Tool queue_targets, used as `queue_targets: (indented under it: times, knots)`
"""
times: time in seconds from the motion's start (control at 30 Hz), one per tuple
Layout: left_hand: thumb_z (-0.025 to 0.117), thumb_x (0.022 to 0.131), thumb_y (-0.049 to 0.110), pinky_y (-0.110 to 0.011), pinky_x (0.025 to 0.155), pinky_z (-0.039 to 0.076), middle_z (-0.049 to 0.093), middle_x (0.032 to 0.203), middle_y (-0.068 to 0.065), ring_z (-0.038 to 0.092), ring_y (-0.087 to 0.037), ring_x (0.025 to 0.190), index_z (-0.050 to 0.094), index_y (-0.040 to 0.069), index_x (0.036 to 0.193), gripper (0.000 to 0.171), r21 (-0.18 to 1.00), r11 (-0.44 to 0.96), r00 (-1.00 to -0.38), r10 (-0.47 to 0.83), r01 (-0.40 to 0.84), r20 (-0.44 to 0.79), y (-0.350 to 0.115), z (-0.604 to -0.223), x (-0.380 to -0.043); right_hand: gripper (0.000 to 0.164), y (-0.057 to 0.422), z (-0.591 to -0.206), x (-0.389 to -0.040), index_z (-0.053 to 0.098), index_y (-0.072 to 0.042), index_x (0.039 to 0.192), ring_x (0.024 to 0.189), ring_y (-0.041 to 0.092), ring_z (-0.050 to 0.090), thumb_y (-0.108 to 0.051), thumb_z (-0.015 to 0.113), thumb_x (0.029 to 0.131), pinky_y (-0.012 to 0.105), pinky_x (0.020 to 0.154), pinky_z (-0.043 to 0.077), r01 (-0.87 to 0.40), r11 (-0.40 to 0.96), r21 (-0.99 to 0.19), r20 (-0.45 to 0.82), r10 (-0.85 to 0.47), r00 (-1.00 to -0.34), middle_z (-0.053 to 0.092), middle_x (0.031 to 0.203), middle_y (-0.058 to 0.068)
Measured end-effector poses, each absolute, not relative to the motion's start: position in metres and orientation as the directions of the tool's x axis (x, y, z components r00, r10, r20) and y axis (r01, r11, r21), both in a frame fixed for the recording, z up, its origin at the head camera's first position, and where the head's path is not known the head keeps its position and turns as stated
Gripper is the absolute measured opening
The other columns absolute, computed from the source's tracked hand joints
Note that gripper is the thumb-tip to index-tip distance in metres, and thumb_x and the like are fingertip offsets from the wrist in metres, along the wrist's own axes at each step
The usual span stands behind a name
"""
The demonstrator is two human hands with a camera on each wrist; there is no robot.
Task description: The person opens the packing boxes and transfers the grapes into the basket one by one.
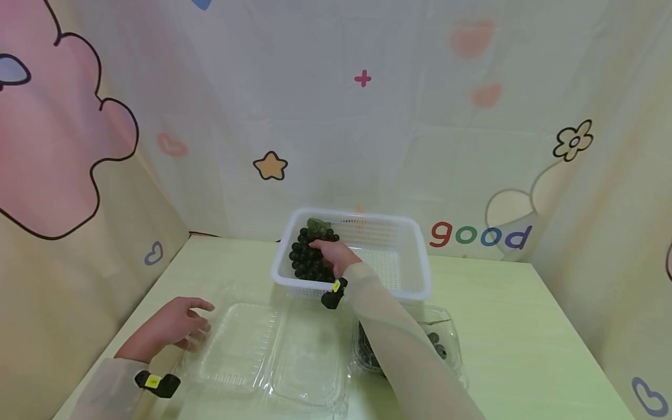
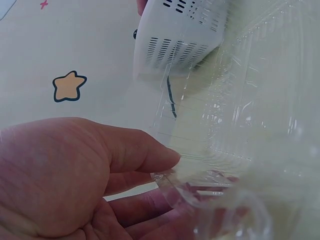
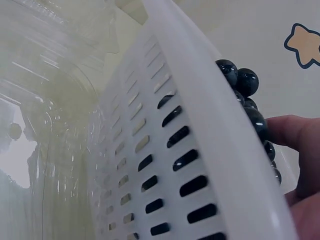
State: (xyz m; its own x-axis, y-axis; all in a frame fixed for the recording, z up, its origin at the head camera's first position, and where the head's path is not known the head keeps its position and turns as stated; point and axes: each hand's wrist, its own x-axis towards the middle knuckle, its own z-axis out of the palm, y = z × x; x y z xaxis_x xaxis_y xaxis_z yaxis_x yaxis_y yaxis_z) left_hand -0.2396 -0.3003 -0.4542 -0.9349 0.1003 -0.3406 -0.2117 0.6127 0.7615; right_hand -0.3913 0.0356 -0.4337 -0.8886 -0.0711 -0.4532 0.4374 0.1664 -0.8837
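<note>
In the head view my right hand (image 1: pixel 337 255) reaches over the near rim of a white basket (image 1: pixel 420 256) and grips a bunch of dark grapes (image 1: pixel 304 256) at its left end. Some of its fingers are hidden among the fruit. The right wrist view shows a fingertip against the grapes (image 3: pixel 256 122) behind the basket wall. An unfolded clear plastic clamshell box (image 1: pixel 310 361) lies in front of the basket. My left hand (image 1: pixel 175 324) is at its left edge, thumb apart from the loosely bent fingers. In the left wrist view, some fingers show through the plastic (image 2: pixel 235 120).
A second clear box (image 1: pixel 451 332) with dark round fruit stands right of the unfolded one, partly hidden by my right sleeve (image 1: pixel 399 338). Inside the basket, a green piece (image 1: pixel 318 226) sits behind the grapes. A printed curtain (image 1: pixel 336 146) closes off the table's back.
</note>
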Motion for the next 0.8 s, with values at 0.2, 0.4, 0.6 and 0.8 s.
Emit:
queue_targets:
  times: [0.2, 0.4, 0.6, 0.8]
  knots:
    - [0.061, 0.097, 0.006, -0.039, 0.066, 0.063, 0.070, 0.108, -0.022, 0.071, -0.024, 0.084, 0.051, -0.007, 0.139, 0.045, 0.761, 0.615, -0.938, 0.097, -0.207, -0.334, -0.2995, -0.4546, -0.2389, 0.083, 0.0373, -0.4364, -0.3936, 0.032, -0.006, 0.159, 0.132, 0.034, 0.048, -0.041, 0.071, 0.094, 0.055, 0.122, 0.032, 0.429, 0.225, -0.875, -0.454, -0.074, -0.888, 0.049, 0.142, 0.017]
    - [0.060, 0.097, 0.006, -0.040, 0.066, 0.063, 0.070, 0.106, -0.020, 0.071, -0.024, 0.083, 0.051, -0.008, 0.137, 0.043, 0.755, 0.622, -0.938, 0.095, -0.206, -0.334, -0.2979, -0.4520, -0.2378, 0.098, 0.0407, -0.4381, -0.3924, 0.009, -0.010, 0.166, 0.139, 0.036, 0.045, -0.040, 0.070, 0.095, 0.057, 0.124, 0.028, 0.416, 0.247, -0.875, -0.451, -0.102, -0.887, 0.043, 0.154, 0.019]
    - [0.061, 0.098, 0.007, -0.039, 0.067, 0.063, 0.070, 0.107, -0.020, 0.071, -0.022, 0.084, 0.051, -0.008, 0.137, 0.043, 0.736, 0.641, -0.933, 0.088, -0.216, -0.350, -0.2968, -0.4496, -0.2380, 0.094, 0.0436, -0.4365, -0.3897, 0.014, -0.008, 0.165, 0.139, 0.038, 0.044, -0.041, 0.069, 0.096, 0.059, 0.122, 0.030, 0.404, 0.267, -0.875, -0.448, -0.127, -0.885, 0.041, 0.156, 0.020]
    - [0.061, 0.100, 0.011, -0.039, 0.068, 0.063, 0.069, 0.107, -0.019, 0.070, -0.021, 0.084, 0.051, -0.008, 0.138, 0.044, 0.729, 0.645, -0.928, 0.080, -0.231, -0.364, -0.2980, -0.4516, -0.2390, 0.080, 0.0441, -0.4356, -0.3904, 0.031, -0.007, 0.160, 0.145, 0.040, 0.040, -0.043, 0.065, 0.098, 0.061, 0.122, 0.030, 0.402, 0.310, -0.862, -0.463, -0.158, -0.872, 0.036, 0.163, 0.019]
